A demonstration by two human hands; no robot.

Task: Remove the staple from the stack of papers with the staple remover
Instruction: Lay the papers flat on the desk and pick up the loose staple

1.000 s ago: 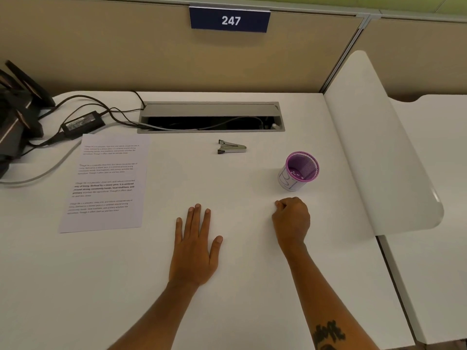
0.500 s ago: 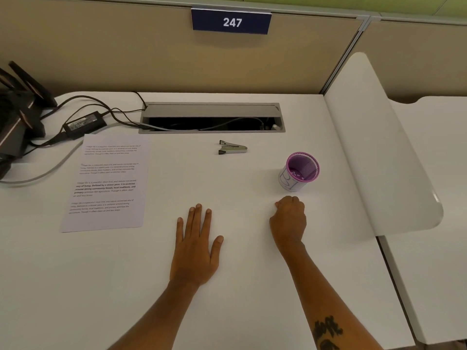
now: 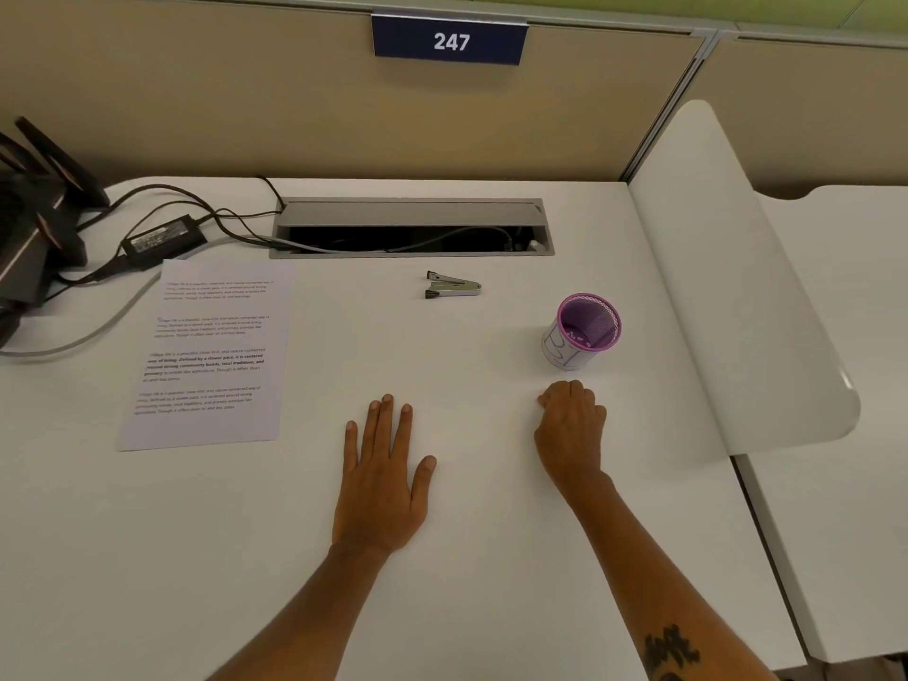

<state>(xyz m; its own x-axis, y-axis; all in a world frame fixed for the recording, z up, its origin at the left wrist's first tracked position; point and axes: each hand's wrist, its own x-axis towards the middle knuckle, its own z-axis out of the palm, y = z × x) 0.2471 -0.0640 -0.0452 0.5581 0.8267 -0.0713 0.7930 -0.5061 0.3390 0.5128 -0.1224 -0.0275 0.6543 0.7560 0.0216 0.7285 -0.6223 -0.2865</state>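
From the head view, your left hand (image 3: 381, 489) lies flat and open on the desk (image 3: 467, 557), holding nothing. Your right hand (image 3: 570, 427) rests curled in a loose fist; whether it holds anything, you cannot tell. The staple remover (image 3: 452, 286) lies untouched near the cable slot (image 3: 411, 228), well apart from both hands. The stack of papers (image 3: 209, 353) sits off to your left, beside the cables (image 3: 162, 213).

Reaching for the tool, your right arm could knock the purple cup (image 3: 582, 331), which stands just beyond that fist. The staple itself is too small to make out, so you may aim at the wrong corner.
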